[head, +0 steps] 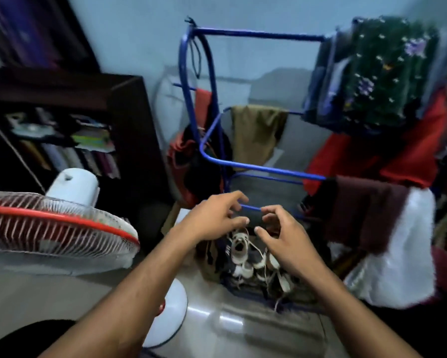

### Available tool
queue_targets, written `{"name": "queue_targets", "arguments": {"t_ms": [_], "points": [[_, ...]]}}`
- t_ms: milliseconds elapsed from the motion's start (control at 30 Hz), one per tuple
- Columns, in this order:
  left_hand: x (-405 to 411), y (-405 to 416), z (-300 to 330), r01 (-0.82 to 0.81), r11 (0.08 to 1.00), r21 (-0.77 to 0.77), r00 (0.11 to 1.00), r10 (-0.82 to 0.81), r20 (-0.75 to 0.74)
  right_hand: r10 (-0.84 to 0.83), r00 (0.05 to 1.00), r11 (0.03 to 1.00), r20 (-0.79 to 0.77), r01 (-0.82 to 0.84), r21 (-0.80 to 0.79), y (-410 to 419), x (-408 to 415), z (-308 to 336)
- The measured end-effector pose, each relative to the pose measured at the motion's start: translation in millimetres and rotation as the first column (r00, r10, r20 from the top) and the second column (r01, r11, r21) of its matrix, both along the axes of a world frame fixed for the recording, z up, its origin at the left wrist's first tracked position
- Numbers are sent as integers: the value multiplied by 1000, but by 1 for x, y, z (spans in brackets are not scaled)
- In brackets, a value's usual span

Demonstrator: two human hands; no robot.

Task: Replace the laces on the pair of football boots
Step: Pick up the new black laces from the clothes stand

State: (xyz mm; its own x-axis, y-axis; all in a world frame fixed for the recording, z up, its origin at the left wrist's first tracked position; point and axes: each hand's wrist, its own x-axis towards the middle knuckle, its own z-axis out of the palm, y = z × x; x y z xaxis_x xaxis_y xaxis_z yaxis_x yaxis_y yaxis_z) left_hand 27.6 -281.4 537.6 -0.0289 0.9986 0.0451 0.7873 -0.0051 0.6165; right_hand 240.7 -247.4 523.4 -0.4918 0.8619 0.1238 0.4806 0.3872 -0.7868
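Left hand (214,215) fingers spread, loosely curled, empty, above boots (245,257). Boots lie in heap at foot of blue rack (258,167), pale laces (258,248) tangled, apparently threaded. Right hand (281,236) likewise spread, empty. Relacing apparently not begun; all steps remain.

Both your hands hover over the pile of shoes (245,257) at the foot of the blue drying rack (263,168), left hand (212,215) at 11 o'clock of the pile, right hand (284,244) at 1 o'clock, fingers loosely curled and holding nothing that you can make out. The rack's lowest blue bar (250,208) runs just behind your fingertips at 12 o'clock and blocks a reach straight ahead. Hanging clothes (367,213) crowd in at 3 o'clock. The fan (54,228) closes off 9 o'clock, its round base (173,308) near your left forearm. The bare floor (243,329) at 6 o'clock is your open way in and out.
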Motion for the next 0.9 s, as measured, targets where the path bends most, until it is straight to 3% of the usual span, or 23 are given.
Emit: {"name": "queue_targets", "arguments": {"t_ms": [133,367,567,700,800,900], "points": [[-45,18,2,-223,972,72,971,215,105,114,990,990,81,-120,76,35,-47,25],[-103,62,-32,-568,810,146,798,498,339,255,928,949,271,-294,115,84,-98,32],[-124,106,-60,-567,818,96,769,484,419,280,887,918,366,-359,168,125,-137,22],[-124,129,-61,-542,827,148,780,429,456,268,893,925,362,-344,164,136,-153,17],[-113,135,-63,-540,805,247,815,426,393,209,935,949,286,-264,170,128,-153,10],[-85,134,-75,-508,793,335,861,455,228,72,975,986,212,-101,130,114,-124,-6]]}}
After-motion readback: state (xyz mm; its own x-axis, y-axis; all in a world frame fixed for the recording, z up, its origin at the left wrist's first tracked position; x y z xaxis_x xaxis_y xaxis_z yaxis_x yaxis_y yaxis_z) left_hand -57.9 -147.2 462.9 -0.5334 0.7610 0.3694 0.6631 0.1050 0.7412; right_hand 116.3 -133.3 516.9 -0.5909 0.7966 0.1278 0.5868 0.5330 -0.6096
